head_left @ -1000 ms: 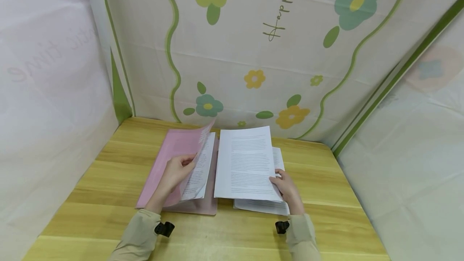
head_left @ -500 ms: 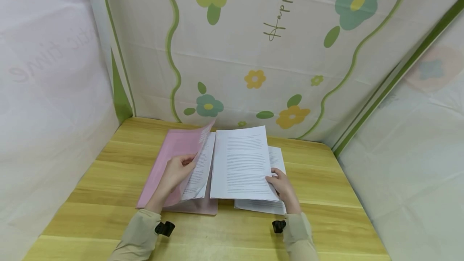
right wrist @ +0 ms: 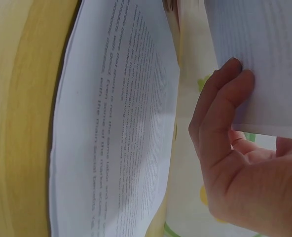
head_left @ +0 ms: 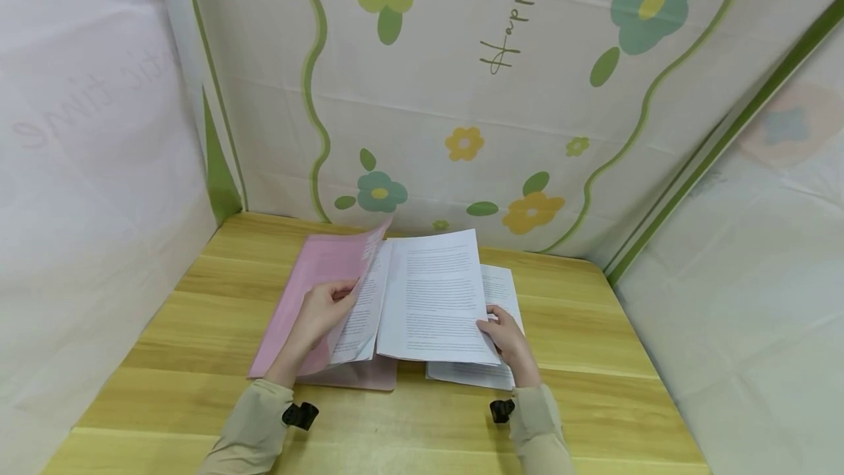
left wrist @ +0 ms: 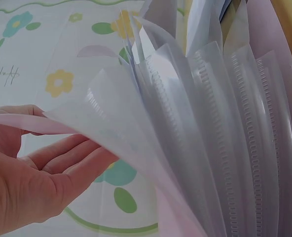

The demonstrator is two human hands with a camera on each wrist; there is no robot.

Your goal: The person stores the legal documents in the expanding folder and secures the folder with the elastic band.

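A pink display folder [head_left: 326, 255] lies on the table with its cover and some pockets raised. My left hand [head_left: 316, 314] grips the cover's edge, fingers bent behind it. In the left wrist view several clear plastic pockets [left wrist: 210, 98] fan apart, some with papers in them. Printed sheets [head_left: 435, 292] are pinched at their lower right edge by my right hand [head_left: 508, 339]; their left edge reaches the folder's opening. How far they go into a pocket is hidden. Below them, a stack of printed paper [right wrist: 111, 123] rests on the table, apart from the hand.
The wooden table [head_left: 593, 372] runs up to a white fabric wall [head_left: 409, 108] with flower prints at the back. Fabric also hangs along the left and right sides. A black wrist camera [head_left: 300, 416] sits on the left wrist, another [head_left: 502, 410] on the right.
My right hand has moved the printed sheets leftward, so their left edge now overlaps the folder. More of the stack below shows at the right. The left hand stays in place on the cover.
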